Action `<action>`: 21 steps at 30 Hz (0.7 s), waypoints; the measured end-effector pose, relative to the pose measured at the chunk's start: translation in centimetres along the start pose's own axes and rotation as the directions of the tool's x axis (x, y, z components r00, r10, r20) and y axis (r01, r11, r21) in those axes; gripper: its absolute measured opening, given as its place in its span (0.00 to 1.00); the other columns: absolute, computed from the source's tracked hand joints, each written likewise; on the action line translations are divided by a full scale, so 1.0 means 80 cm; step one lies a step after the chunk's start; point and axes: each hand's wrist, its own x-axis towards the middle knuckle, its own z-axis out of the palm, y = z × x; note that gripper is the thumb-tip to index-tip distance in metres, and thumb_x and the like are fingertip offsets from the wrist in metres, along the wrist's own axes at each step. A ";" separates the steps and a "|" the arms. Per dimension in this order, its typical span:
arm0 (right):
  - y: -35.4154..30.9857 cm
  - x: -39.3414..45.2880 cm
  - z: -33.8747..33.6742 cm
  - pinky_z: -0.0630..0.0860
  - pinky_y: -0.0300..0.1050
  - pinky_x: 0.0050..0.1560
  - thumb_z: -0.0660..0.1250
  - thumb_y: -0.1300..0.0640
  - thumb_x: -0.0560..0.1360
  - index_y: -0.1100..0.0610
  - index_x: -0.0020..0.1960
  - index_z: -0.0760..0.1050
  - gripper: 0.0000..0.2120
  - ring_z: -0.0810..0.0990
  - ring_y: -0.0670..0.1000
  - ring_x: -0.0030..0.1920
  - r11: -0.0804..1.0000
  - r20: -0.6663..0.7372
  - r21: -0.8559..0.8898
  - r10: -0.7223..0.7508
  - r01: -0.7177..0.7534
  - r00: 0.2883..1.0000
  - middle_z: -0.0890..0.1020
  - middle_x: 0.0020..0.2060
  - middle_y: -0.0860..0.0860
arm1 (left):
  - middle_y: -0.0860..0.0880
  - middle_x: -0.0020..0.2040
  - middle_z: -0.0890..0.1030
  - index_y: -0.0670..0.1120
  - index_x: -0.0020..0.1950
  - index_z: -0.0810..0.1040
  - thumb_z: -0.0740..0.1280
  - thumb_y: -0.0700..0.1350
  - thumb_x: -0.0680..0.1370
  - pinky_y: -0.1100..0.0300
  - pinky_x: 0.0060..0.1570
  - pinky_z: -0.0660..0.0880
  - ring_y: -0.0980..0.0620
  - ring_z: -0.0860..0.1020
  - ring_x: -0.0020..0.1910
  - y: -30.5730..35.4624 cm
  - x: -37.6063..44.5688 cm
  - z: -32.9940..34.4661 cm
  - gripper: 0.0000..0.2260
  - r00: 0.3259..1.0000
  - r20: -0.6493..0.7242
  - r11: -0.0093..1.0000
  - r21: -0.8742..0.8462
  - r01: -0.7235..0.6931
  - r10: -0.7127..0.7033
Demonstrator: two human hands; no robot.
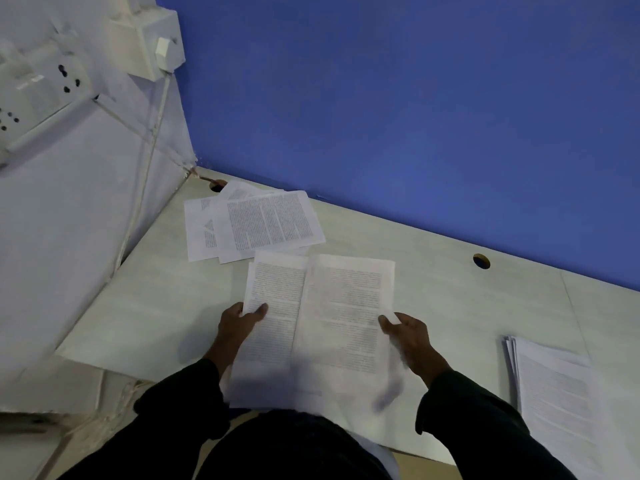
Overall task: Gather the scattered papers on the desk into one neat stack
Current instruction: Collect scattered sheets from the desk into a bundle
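I hold printed sheets above the near edge of the pale desk (450, 289). My left hand (239, 323) pinches the left sheet (273, 306) at its left edge, thumb on top. My right hand (408, 332) grips the right sheet (346, 306) at its right edge; that sheet overlaps the left one. Three more printed sheets (266, 223) lie fanned and overlapping in the desk's far left corner. A stack of papers (554, 386) rests at the near right of the desk, partly cut off by the frame.
A blue partition (415, 116) runs along the back of the desk, with a cable hole (481, 261) near it. On the left, a white wall carries sockets (65, 77) and a switch box (152, 43) with cables running down.
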 end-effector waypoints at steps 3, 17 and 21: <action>-0.014 -0.005 0.015 0.83 0.60 0.52 0.83 0.54 0.68 0.64 0.45 0.85 0.15 0.87 0.62 0.46 0.998 0.088 0.034 0.054 -0.058 0.995 0.88 0.45 0.61 | 0.53 0.43 0.87 0.47 0.49 0.85 0.83 0.47 0.66 0.60 0.42 0.82 0.55 0.85 0.42 0.018 -0.023 0.028 0.14 0.987 0.156 0.998 -0.064 -0.013 0.023; 0.023 -0.008 -0.040 0.72 0.43 0.40 0.78 0.50 0.73 0.53 0.33 0.83 0.13 0.78 0.53 0.36 0.990 -0.131 -0.142 -0.020 0.001 0.991 0.82 0.29 0.47 | 0.39 0.54 0.83 0.34 0.58 0.81 0.78 0.33 0.70 0.46 0.57 0.78 0.41 0.82 0.50 -0.017 -0.024 -0.003 0.18 0.992 0.030 0.981 -0.148 0.129 -0.126; 0.004 -0.017 -0.005 0.75 0.46 0.44 0.76 0.45 0.75 0.52 0.57 0.80 0.16 0.78 0.51 0.39 0.993 0.146 -0.090 0.091 -0.079 0.985 0.83 0.42 0.53 | 0.40 0.56 0.83 0.36 0.63 0.79 0.77 0.34 0.72 0.53 0.55 0.77 0.43 0.81 0.53 -0.002 -0.038 0.008 0.19 0.966 0.234 0.991 -0.049 0.121 -0.106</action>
